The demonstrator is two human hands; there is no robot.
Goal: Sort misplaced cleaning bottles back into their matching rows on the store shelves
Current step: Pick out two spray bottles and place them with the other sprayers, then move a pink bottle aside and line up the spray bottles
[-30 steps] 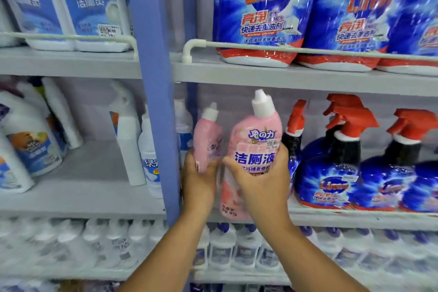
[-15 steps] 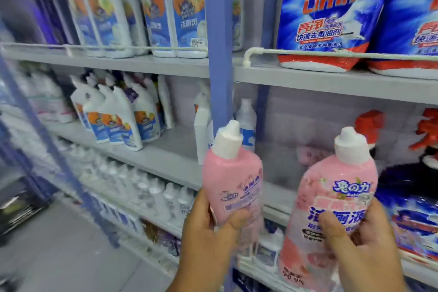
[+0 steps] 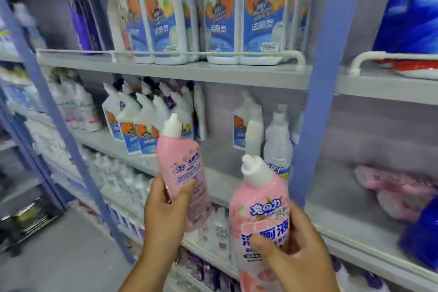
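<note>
Head view: we hold two pink bottles, one in each hand, in front of the shelves. Left hand (image 3: 163,211) grips the smaller pink bottle (image 3: 182,173) low on its body, thumb across the label; right hand (image 3: 294,246) grips the larger pink bottle (image 3: 259,216) the same way, fingers wrapped behind and thumb on the front. Both bottles stand nearly upright, white caps up, long axes leaning slightly left. We judge the matching row to be the pale pink-and-white bottles (image 3: 80,111) far left on the middle shelf (image 3: 99,140), beyond the blue upright (image 3: 54,111) (blur makes the match uncertain). That row lies up and to the left of both grips, with the left hand nearer. Between stand angled white bottles (image 3: 139,123) with orange-blue labels. Bare shelf shows to their right; space beside the pink row we cannot tell. Another pink bottle (image 3: 393,185) lies on its side in the right bay.
</note>
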